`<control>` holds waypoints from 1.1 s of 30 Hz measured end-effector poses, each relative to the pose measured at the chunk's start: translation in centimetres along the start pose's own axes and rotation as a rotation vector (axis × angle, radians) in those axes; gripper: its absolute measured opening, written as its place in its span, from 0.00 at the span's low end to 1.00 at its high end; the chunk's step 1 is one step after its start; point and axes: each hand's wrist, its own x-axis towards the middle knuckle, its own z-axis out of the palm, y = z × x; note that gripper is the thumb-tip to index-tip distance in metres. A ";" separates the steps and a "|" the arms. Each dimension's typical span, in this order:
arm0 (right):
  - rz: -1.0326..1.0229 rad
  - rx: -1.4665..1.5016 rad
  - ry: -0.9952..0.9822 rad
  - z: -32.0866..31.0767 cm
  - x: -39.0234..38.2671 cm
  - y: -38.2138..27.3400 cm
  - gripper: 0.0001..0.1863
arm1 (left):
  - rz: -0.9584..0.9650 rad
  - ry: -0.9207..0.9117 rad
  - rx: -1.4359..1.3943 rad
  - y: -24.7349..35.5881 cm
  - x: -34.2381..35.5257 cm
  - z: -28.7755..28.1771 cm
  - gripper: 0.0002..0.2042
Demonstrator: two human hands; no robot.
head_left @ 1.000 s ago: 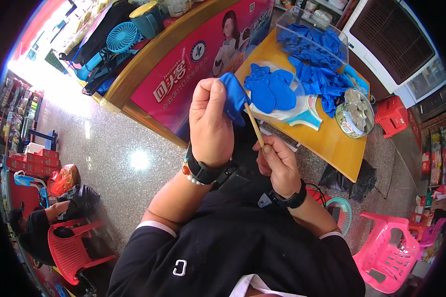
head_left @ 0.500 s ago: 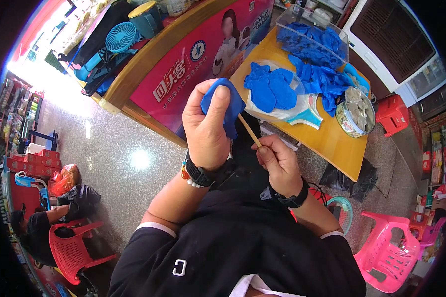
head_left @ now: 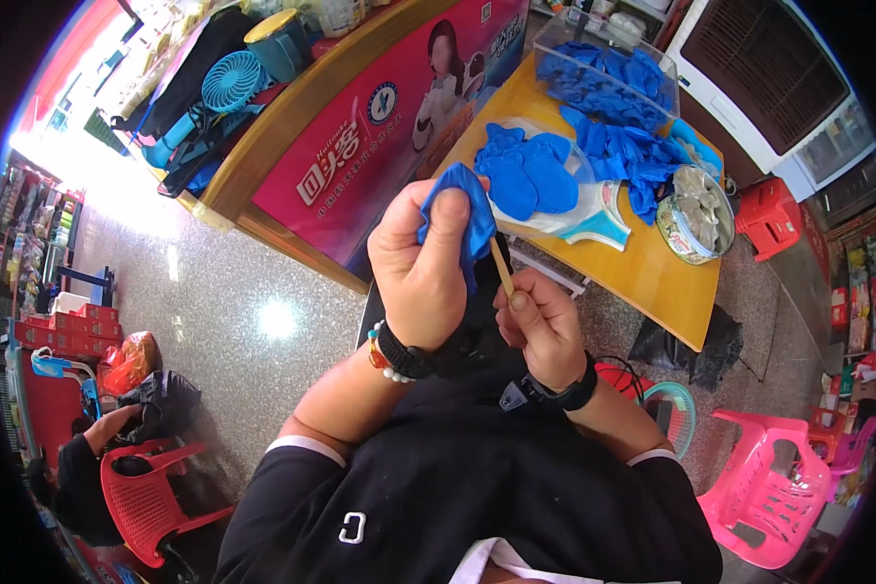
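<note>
My left hand [head_left: 419,268] pinches a blue fabric piece [head_left: 465,200], its thumb on the near face and its fingers behind. The piece is folded over and hangs down past the thumb. Closed around the lower end of a thin wooden stick [head_left: 501,261] is my right hand [head_left: 543,326]. The stick's upper end reaches the right side of the blue fabric; whether it goes inside, I cannot tell. Beyond both hands, a stack of similar blue pieces [head_left: 535,180] lies on the yellow wooden table [head_left: 657,302].
A clear plastic box [head_left: 608,83] of blue pieces stands at the table's far end. Beside it lie a loose blue heap [head_left: 621,156] and a round tin [head_left: 686,238] holding greyish pieces. A counter [head_left: 234,165] stands left; a pink chair [head_left: 764,487] is right. Someone sits in a red chair [head_left: 146,501].
My left hand has shifted slightly right and down, and the blue fabric is turned and looks narrower. In my right hand the stick stands steeper.
</note>
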 end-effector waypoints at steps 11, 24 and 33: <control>0.032 -0.264 -0.071 -0.5 0.4 -1.3 0.10 | -0.069 0.044 -0.023 0.6 0.8 -0.9 0.13; 0.112 0.122 -0.096 -0.6 0.3 -1.3 0.10 | -0.020 -0.004 0.045 0.0 0.1 0.3 0.15; 0.004 -0.121 -0.108 -0.7 0.6 -2.0 0.13 | -0.021 0.053 -0.102 0.9 0.5 -1.0 0.10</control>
